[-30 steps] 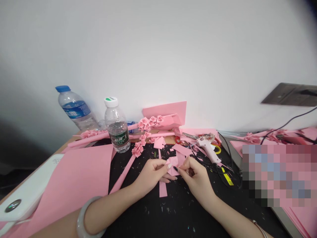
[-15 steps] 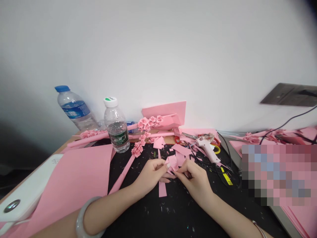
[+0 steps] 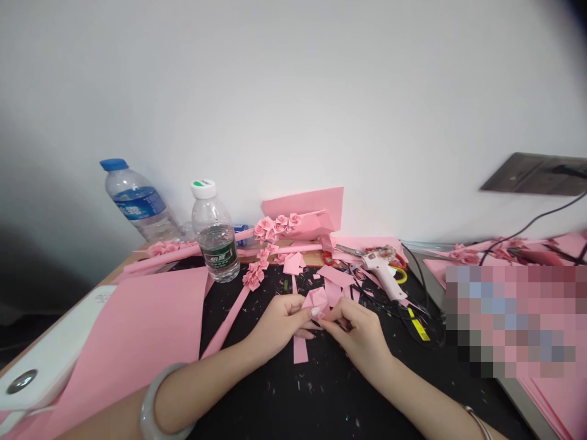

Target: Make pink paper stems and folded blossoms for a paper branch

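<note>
A small folded pink paper piece is held between my two hands over the black mat. My left hand is closed on it, with the thumb pressed on its near side. My right hand pinches its lower right edge between thumb and fingers. Just beneath my left fingers lies a pink paper strip. Beyond my hands are loose pink paper pieces and a stick with folded pink paper flowers. Exactly how the right fingertips grip the edge is partly hidden.
A white glue gun with a black cord lies by the scissors at right. Two water bottles, one green-labelled and one blue-capped, stand at left. A white device rests beside pink sheets.
The folded paper has turned slightly in my fingers, and my left thumb has slid a little lower on it. My right hand has shifted slightly left.
</note>
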Motion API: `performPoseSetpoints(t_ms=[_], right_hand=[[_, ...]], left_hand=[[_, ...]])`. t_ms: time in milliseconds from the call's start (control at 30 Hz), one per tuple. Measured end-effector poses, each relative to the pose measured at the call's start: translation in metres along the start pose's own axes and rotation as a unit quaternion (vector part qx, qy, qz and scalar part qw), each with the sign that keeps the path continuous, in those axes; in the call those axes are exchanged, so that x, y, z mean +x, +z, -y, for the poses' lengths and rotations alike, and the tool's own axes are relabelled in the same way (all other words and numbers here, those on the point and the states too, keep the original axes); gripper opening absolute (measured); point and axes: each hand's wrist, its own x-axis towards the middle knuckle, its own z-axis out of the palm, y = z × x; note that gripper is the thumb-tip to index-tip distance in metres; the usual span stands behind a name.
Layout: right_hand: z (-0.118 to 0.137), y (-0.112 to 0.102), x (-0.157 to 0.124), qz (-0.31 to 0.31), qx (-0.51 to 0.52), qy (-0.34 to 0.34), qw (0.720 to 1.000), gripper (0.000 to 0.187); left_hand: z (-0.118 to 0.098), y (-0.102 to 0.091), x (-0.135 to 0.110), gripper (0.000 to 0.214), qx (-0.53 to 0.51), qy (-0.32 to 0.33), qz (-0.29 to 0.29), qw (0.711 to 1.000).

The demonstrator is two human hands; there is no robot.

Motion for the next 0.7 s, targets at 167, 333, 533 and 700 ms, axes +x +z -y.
performPoseSetpoints(t_ms=[167, 333, 533, 700], right_hand=[[0.0018, -0.0061, 0.0025, 0.009, -0.011, 0.018, 1.0, 0.009], [-0.0009, -0.0073, 0.0056, 0.039, -0.023, 0.045, 0.998, 0.019], [-0.0003, -0.0041, 0.0064, 0.076, -0.012, 0.082, 0.994, 0.021], [-0.0002, -0.0039, 0.0069, 0.112, -0.032, 0.099, 0.988, 0.026]], left_hand=[[-0.0002, -0.0017, 0.0002, 0.03, -0.011, -0.001, 0.0, 1.0], [-0.0001, -0.0019, 0.0001, 0.027, -0.021, -0.01, 0.014, 1.0], [0.0001, -0.0022, 0.0005, 0.027, -0.021, -0.015, 0.017, 1.0], [-0.0001, -0.0035, 0.0008, 0.029, -0.022, -0.017, 0.019, 0.999]])
